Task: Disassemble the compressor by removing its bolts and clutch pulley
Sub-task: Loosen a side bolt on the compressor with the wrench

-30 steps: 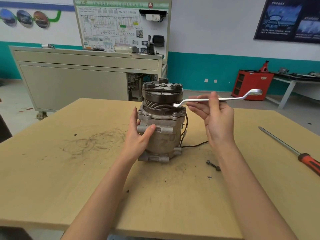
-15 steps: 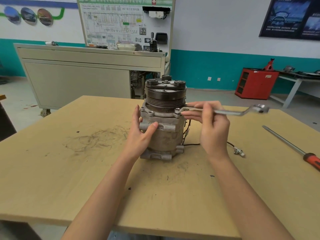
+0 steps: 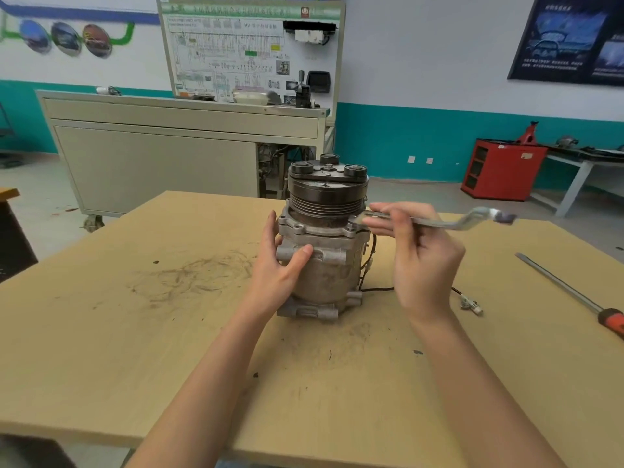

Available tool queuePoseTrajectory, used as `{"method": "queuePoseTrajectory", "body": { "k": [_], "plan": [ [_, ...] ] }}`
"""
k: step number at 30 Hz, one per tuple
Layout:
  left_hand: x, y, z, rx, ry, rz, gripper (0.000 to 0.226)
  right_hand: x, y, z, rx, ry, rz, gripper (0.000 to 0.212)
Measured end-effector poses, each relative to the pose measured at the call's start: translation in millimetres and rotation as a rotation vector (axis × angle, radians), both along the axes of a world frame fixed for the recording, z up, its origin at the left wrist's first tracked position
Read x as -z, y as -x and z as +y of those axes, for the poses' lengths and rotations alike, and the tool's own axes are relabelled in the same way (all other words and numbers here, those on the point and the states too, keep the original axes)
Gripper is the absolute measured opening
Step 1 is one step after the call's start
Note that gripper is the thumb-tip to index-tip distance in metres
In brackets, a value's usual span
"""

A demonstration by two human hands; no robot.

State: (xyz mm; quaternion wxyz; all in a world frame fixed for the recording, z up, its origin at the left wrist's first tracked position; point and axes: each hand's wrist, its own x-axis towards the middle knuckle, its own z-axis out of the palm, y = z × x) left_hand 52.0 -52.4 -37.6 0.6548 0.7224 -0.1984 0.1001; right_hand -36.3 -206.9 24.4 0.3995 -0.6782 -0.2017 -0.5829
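Compressor (image 3: 324,265) upright mid-table (image 3: 169,332); left hand (image 3: 277,268) curled round its body, thumb pressing; right hand (image 3: 422,261) pinches wrench (image 3: 439,222), end at a flange bolt; pulley (image 3: 327,194) still mounted; early stage, most work left.

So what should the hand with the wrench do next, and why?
Probably swing the wrench to loosen the flange bolt its end seems seated on. The right hand holds the wrench, and the left hand grips the compressor, steadying it.
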Motion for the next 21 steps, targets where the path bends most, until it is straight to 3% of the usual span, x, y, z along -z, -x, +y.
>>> {"method": "queuePoseTrajectory", "body": {
  "k": [3, 6, 10, 16, 21],
  "plan": [
    [0, 0, -1, -0.004, 0.002, -0.009, 0.079, 9, -2, 2, 0.142, 0.175, -0.052, 0.035],
    [0, -1, -1, -0.007, -0.004, -0.009, 0.079, 13, -1, 3, 0.032, 0.112, -0.009, 0.031],
    [1, -2, -1, -0.003, -0.011, 0.003, 0.080, 9, -3, 0, -0.201, -0.152, 0.099, 0.017],
    [2, -2, -1, -0.001, -0.002, 0.001, 0.079, -11, -23, -23, -0.725, -0.816, 0.495, 0.020],
    [2, -2, 0, 0.005, 0.000, 0.006, 0.079, -19, -13, -28, -0.764, -0.826, 0.303, 0.021]
  ]
}}
